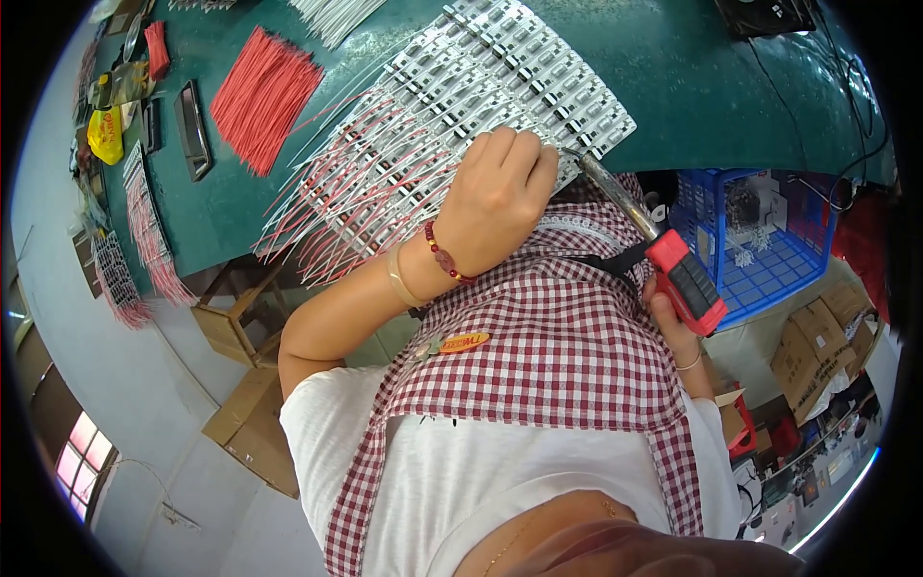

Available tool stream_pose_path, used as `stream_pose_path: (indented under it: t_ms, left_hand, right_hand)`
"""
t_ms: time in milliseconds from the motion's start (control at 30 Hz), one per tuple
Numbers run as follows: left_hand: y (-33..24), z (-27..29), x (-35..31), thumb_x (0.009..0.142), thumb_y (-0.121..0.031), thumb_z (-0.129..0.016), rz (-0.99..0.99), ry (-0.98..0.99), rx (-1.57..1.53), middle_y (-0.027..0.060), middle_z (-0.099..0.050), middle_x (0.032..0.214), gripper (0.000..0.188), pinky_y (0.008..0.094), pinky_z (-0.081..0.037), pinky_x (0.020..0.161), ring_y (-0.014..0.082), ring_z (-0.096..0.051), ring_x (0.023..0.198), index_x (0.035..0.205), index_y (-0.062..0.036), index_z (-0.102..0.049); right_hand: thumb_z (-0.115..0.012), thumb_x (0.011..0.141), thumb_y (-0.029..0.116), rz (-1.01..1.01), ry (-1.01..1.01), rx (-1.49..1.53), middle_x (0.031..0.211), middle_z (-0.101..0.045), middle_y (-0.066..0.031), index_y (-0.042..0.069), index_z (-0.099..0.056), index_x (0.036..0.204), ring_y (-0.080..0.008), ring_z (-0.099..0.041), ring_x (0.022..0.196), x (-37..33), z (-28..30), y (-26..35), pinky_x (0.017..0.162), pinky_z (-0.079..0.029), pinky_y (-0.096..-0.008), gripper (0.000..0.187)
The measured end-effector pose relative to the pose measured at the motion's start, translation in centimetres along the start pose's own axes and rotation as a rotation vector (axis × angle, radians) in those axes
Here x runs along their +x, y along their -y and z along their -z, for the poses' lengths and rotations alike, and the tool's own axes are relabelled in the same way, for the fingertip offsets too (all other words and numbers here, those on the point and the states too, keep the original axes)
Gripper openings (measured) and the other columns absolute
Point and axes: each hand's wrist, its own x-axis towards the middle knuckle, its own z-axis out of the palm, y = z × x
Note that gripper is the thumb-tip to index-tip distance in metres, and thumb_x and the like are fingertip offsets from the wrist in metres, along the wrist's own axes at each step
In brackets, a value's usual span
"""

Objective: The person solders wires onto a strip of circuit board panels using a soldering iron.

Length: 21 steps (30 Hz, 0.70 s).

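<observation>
As right hand grips soldering iron low, likely avoiding heat, we see left hand curled over boards; pinch hidden, cannot tell.

We cannot see the fingertips of the left hand, which curl down toward the metal panel by the table's near edge; whatever they may pinch is hidden, as is the patch of panel beneath. The tip of the soldering iron is too small for us to tell whether it touches anything. Its red handle covers much of the right hand. At the table's far edge, the picture cuts off the white wire bundle and a black object. Below the near edge, the tabletop hides part of the blue basket, whose small pale contents we cannot identify.
</observation>
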Motion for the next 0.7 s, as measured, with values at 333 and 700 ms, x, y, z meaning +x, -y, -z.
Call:
stream_pose_path:
  t_ms: [333,700]
  left_hand:
    - [0.0,0.2,0.2,0.072,-0.002,-0.061,0.006,0.025,0.039,0.0082,-0.050,0.078,0.025,0.0348,-0.042,0.065,0.0237,-0.051,0.072,0.097,0.0008,-0.065]
    - [-0.4,-0.4,-0.1,0.074,-0.005,-0.060,-0.055,-0.018,-0.017,0.0078,-0.046,0.079,0.020,0.0331,-0.041,0.066,0.0226,-0.049,0.074,0.091,0.0035,-0.063]
  right_hand:
    - [-0.070,0.081,0.018,-0.066,-0.029,0.168,0.083,-0.065,-0.0133,-0.001,-0.067,0.092,-0.0272,-0.063,0.070,-1.1,0.4,-1.0,0.064,-0.050,-0.0344,0.023]
    - [-0.069,0.081,0.019,-0.012,-0.123,0.180,0.081,-0.064,-0.0111,0.000,-0.067,0.091,-0.0252,-0.061,0.066,-1.7,0.0,-1.2,0.059,-0.046,-0.0320,0.022]
